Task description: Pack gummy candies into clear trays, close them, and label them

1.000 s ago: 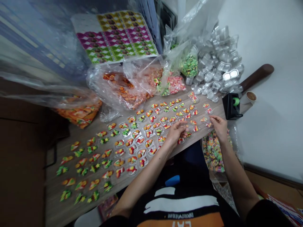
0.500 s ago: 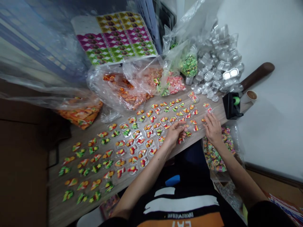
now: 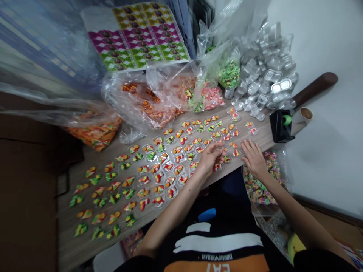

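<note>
My left hand (image 3: 209, 159) rests on the wooden table (image 3: 265, 136) with its fingers curled in a pinch on a small clear tray of candies (image 3: 224, 152). My right hand (image 3: 253, 157) lies just to the right, fingers stretched flat on the table beside another tray (image 3: 235, 152). Rows of small clear trays (image 3: 170, 166), each with colourful gummy candies, spread leftward from both hands. Further left lie loose candy groups (image 3: 109, 189) without trays.
Plastic bags of orange candies (image 3: 147, 107), pink candies (image 3: 211, 99) and green candies (image 3: 227, 73) stand behind the rows. Empty clear trays (image 3: 265, 75) are piled back right, beside a black tape dispenser (image 3: 280, 126). A coloured sticker sheet (image 3: 138, 37) leans behind. A bag of filled packs (image 3: 259, 187) hangs below the table edge.
My right hand has drawn back from the far-right trays towards me and to the left, and now lies flat. My left hand has stayed put on its tray.
</note>
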Available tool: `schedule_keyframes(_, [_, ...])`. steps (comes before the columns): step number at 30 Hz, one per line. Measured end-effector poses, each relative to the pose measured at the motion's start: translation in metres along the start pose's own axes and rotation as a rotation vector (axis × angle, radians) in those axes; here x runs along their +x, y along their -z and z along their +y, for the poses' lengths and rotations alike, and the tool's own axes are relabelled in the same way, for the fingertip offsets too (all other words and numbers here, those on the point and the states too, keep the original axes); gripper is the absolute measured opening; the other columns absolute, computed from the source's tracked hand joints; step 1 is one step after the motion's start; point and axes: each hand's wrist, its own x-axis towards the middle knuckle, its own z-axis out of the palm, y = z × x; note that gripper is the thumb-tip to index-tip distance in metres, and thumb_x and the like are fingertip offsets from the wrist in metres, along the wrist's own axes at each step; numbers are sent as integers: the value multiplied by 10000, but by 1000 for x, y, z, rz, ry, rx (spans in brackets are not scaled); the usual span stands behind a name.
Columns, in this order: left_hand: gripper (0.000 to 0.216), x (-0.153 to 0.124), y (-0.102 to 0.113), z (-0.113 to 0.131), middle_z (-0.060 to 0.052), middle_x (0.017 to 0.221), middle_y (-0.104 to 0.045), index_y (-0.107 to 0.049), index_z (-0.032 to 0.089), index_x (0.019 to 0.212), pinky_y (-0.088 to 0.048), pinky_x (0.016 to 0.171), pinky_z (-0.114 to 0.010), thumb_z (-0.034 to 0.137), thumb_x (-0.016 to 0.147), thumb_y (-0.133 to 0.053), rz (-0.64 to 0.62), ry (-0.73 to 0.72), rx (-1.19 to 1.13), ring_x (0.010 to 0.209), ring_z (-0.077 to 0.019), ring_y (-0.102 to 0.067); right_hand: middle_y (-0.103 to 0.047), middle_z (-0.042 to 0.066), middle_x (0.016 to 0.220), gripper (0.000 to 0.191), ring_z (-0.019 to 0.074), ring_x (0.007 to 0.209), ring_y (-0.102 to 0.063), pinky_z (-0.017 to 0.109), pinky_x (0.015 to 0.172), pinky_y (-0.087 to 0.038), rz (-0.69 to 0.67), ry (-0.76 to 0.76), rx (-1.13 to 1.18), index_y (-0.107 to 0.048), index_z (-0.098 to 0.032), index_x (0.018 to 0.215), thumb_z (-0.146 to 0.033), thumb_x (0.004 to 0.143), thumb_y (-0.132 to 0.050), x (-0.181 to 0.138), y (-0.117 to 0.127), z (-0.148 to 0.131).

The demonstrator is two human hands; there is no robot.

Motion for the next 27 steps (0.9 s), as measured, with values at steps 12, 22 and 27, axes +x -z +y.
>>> schedule_keyframes(12, [314,-8,2,8,-9,718,-695,-655,141,1075,-480,476,-178,183,766,-689,-6,-51,-27,511,-86,-595,-313,61,1656,608,260,1539,-269,540,1232,-338,165,-5,105,-205,-280,1622,-205,1037,-350,1,-10,-2])
schedule_keyframes(22, [317,-10,4,6,1,722,-694,-656,146,1088,-460,458,-167,194,777,-698,-22,-81,-31,488,-74,-584,-379,85,1621,606,293,1540,-259,573,1229,-305,68,30,-32,-229,-229,1619,-245,1038,-400,-1,-7,-4])
schedule_keyframes(27, [324,-13,3,8,4,722,-699,-645,146,1089,-470,470,-174,194,773,-697,-40,-91,-43,485,-73,-579,-400,70,1613,579,258,1543,-257,540,1231,-313,84,24,39,-239,-250,1618,-224,1046,-326,1,-9,1])
